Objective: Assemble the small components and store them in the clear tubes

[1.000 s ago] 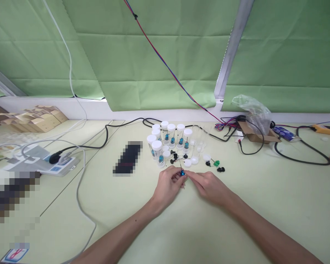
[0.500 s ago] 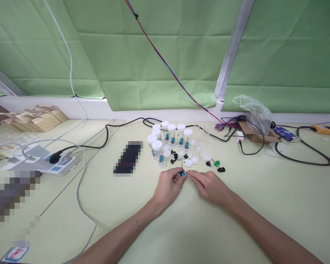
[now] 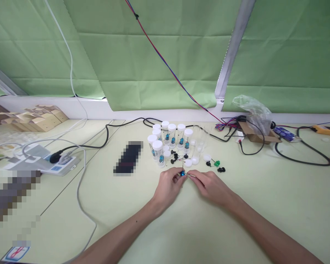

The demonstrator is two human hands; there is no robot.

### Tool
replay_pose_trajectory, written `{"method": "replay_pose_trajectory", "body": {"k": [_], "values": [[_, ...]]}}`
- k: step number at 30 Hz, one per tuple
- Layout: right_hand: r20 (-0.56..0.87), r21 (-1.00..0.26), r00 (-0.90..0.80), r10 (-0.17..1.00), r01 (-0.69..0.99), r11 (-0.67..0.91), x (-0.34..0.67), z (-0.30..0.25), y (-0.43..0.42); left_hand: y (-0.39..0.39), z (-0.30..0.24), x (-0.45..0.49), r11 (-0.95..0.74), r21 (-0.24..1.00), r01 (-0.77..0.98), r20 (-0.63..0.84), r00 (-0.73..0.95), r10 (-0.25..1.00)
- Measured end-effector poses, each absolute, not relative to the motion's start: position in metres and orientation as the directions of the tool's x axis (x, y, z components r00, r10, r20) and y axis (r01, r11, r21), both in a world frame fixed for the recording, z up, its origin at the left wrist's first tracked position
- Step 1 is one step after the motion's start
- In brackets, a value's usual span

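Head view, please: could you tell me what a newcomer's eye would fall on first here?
At the middle of the table, the left hand and right hand pinch a tiny blue part between their fingertips. Just behind them stands a cluster of white-capped vials, several with blue pieces inside. Above, a red-and-blue wire slants across the green blinds.

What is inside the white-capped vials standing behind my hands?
Several white-capped vials hold a small blue part low inside. Rear ones are partly covered by front ones, so their contents are unclear.
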State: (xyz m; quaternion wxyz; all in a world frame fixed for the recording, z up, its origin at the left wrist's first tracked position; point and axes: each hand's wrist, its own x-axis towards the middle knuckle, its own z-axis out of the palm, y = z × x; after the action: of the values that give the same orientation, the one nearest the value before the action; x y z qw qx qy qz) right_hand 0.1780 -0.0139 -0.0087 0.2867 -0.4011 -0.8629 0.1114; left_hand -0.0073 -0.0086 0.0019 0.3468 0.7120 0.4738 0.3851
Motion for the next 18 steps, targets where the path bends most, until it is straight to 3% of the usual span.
{"method": "replay_pose_trajectory", "body": {"k": [10, 14, 18], "values": [[0.376, -0.618, -0.39, 0.841, 0.571, 0.541, 0.172, -0.003, -0.019, -0.009, 0.001, -0.008, -0.281, 0.872, 0.401, 0.202, 0.229, 0.952], [0.322, -0.8, -0.332, 0.887, 0.406, 0.442, 0.169, -0.002, -0.018, -0.008, 0.002, -0.007, -0.24, 0.901, 0.362, 0.158, 0.241, 0.957], [0.14, -0.961, -0.301, 0.943, 0.188, 0.203, 0.166, -0.003, -0.018, -0.008, 0.001, -0.006, -0.192, 0.935, 0.298, 0.122, 0.238, 0.964]]}}
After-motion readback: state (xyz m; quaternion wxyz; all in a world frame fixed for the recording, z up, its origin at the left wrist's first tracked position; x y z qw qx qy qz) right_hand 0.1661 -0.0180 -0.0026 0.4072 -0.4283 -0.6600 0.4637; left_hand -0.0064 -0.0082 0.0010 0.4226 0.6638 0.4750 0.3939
